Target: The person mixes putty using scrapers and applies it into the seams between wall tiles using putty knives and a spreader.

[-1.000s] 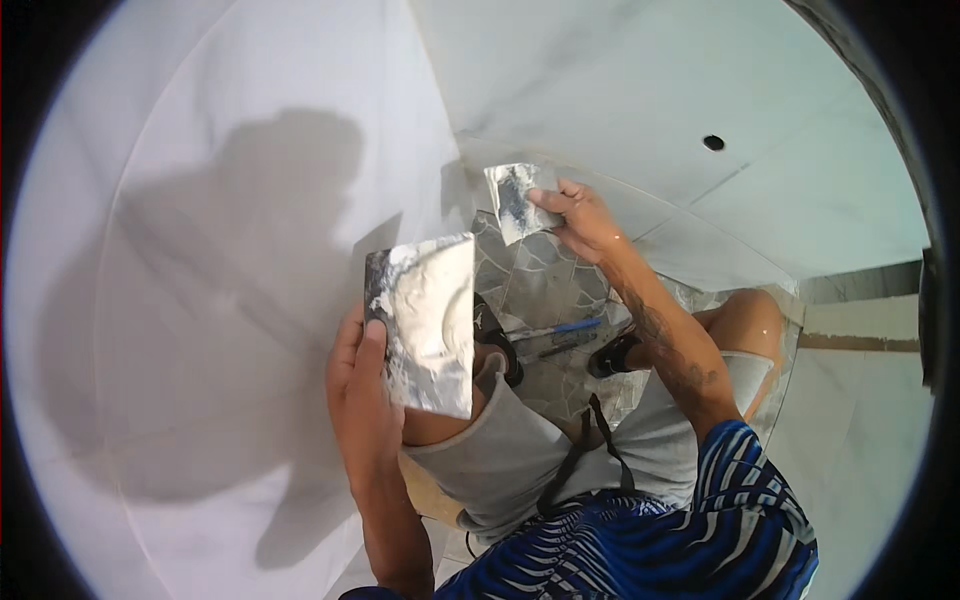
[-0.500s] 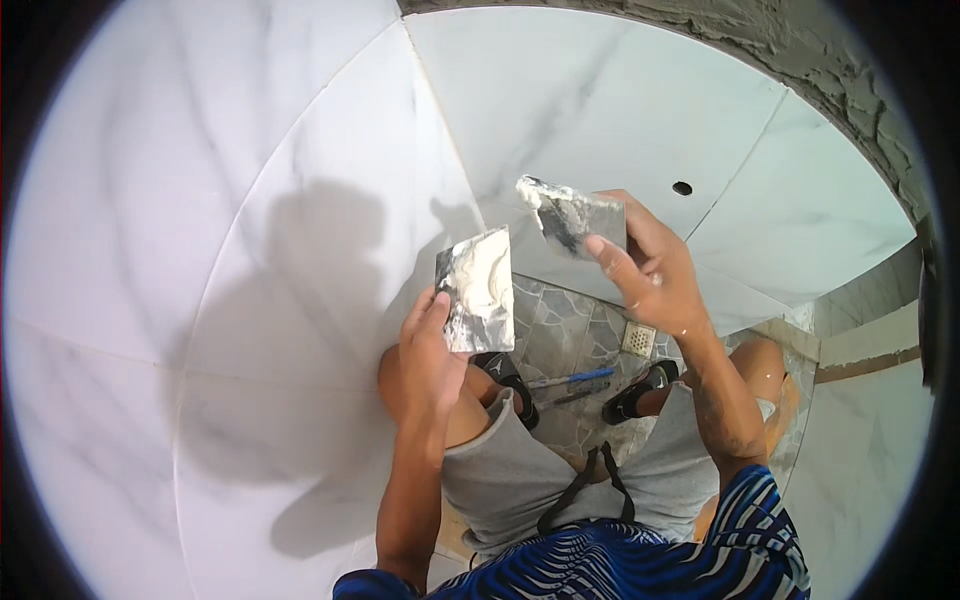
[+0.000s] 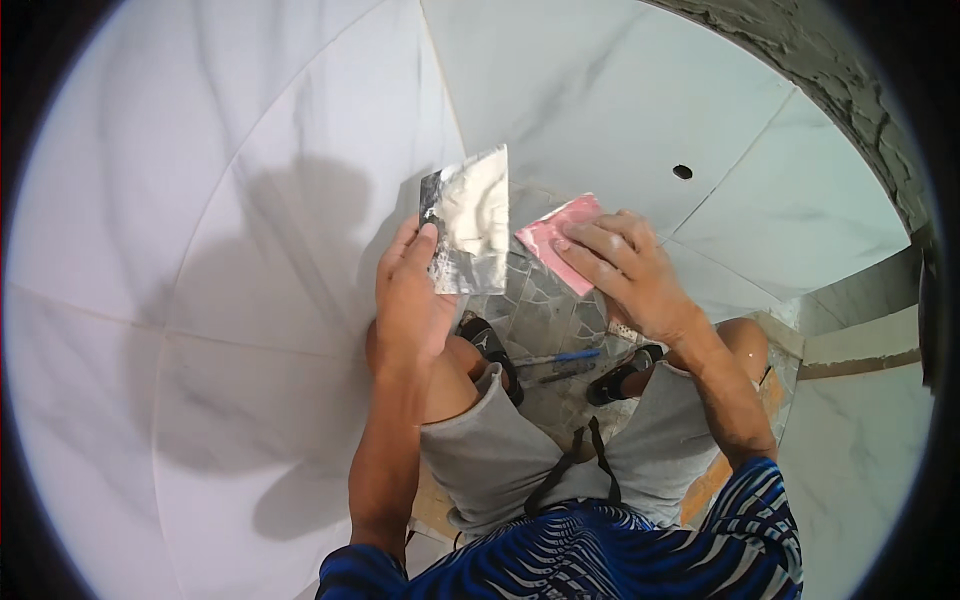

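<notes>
My left hand (image 3: 408,295) grips the edge of a flat rectangular tile piece (image 3: 468,276), dark and grey, held up with its face toward me. Thick creamy white paste (image 3: 476,212) is smeared over much of that face. To its right, my right hand (image 3: 645,285) is closed on a thin, flat pink-faced piece (image 3: 558,232), fingers lying across the pink side. A little white paste shows along this piece's edge; its other side is turned away. The two pieces are held apart, close to the corner of the walls.
White marble-look wall tiles (image 3: 290,270) with thin joint lines rise at left and ahead. One has a small round hole (image 3: 682,172). Rough grey mortar (image 3: 790,45) borders them at upper right. Blue-handled tools (image 3: 572,356) lie on the stone-patterned floor (image 3: 540,325) between my feet.
The piece in my right hand has been turned over, from its grey paste-edged side to its pink side, and lowered slightly. My left hand has raised the paste-covered piece and moved slightly left.
</notes>
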The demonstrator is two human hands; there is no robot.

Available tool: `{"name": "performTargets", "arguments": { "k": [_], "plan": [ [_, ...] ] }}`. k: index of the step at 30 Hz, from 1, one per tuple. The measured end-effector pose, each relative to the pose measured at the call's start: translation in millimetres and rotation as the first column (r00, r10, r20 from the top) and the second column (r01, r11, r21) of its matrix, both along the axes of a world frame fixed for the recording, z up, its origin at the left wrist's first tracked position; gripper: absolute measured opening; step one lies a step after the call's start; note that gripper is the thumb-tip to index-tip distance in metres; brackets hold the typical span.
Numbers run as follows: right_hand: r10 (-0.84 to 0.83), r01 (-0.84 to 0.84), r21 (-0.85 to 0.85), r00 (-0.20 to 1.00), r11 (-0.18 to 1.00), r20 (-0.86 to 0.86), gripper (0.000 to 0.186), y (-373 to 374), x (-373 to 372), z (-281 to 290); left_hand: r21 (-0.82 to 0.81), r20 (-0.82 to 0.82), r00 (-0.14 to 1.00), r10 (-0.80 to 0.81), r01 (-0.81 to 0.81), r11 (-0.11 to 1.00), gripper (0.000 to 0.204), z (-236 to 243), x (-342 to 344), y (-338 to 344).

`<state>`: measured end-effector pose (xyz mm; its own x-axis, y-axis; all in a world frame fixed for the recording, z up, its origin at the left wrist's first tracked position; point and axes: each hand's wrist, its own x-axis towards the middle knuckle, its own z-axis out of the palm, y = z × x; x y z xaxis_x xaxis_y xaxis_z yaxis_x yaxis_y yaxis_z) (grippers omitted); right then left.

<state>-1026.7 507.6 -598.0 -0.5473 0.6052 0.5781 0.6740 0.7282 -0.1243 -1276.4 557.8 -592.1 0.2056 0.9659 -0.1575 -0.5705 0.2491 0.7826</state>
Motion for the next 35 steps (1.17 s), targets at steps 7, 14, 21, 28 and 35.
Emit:
{"name": "performTargets", "arguments": {
  "k": [7,14,21,28,35],
  "plan": [
    [-0.205,0.2,-0.109,0.978,0.974,-0.034,0.065,29,5,13,0.034,0.011,0.998,0.059,-0.06,0.998,0.034,-16,-6,12],
    [-0.334,0.267,0.486,0.941,0.832,0.055,0.047,142,-68,73,-0.065,-0.009,0.996,0.091,-0.092,0.994,0.033,-65,-11,-7],
    [-0.446,0.192,0.746,0.881,0.638,0.155,0.019,214,-94,88,-0.018,0.011,0.998,0.056,-0.056,0.998,0.034,-72,-16,-10],
    [-0.55,0.236,0.714,0.799,0.66,0.244,0.028,229,-102,80,-0.004,0.011,1.0,0.002,-0.002,1.0,0.035,-66,-25,-13],
    [-0.461,0.207,0.617,0.84,0.759,0.286,0.022,226,-93,8,-0.049,0.108,0.994,0.032,-0.027,0.998,0.037,-57,-21,-17]
  ]
}}
